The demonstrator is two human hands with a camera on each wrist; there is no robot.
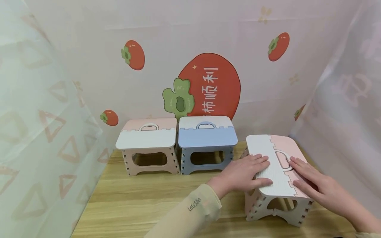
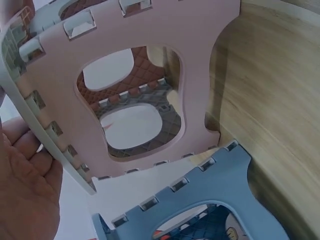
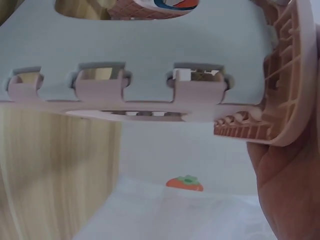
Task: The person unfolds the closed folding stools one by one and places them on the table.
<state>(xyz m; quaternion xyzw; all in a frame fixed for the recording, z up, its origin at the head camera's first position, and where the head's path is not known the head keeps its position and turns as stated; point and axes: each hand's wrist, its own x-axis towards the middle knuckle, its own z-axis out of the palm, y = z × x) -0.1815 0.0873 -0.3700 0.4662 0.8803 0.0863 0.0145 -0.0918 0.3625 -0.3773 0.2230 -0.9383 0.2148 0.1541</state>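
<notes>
A folding step stool (image 1: 258, 145) with a white and pink top stands unfolded on its legs at the right. My left hand (image 1: 241, 172) lies across the white half of the top, fingers spread out toward the handle slot. On the pink half rests my right hand (image 1: 324, 186), fingertips by the handle (image 1: 281, 160). In the left wrist view the pink leg panel (image 2: 200, 60) shows from below, fingers (image 2: 25, 145) along the top's edge. The right wrist view shows the pale leg panel (image 3: 150, 45) and the right hand (image 3: 290, 185) beside the pink rim.
Two more stools stand unfolded side by side at the back, one pink and white (image 1: 146, 138), one blue and white (image 1: 208, 137). All stand on a wood-grain table (image 1: 134, 205). Printed sheets (image 1: 80, 59) with persimmon pictures enclose the back and sides.
</notes>
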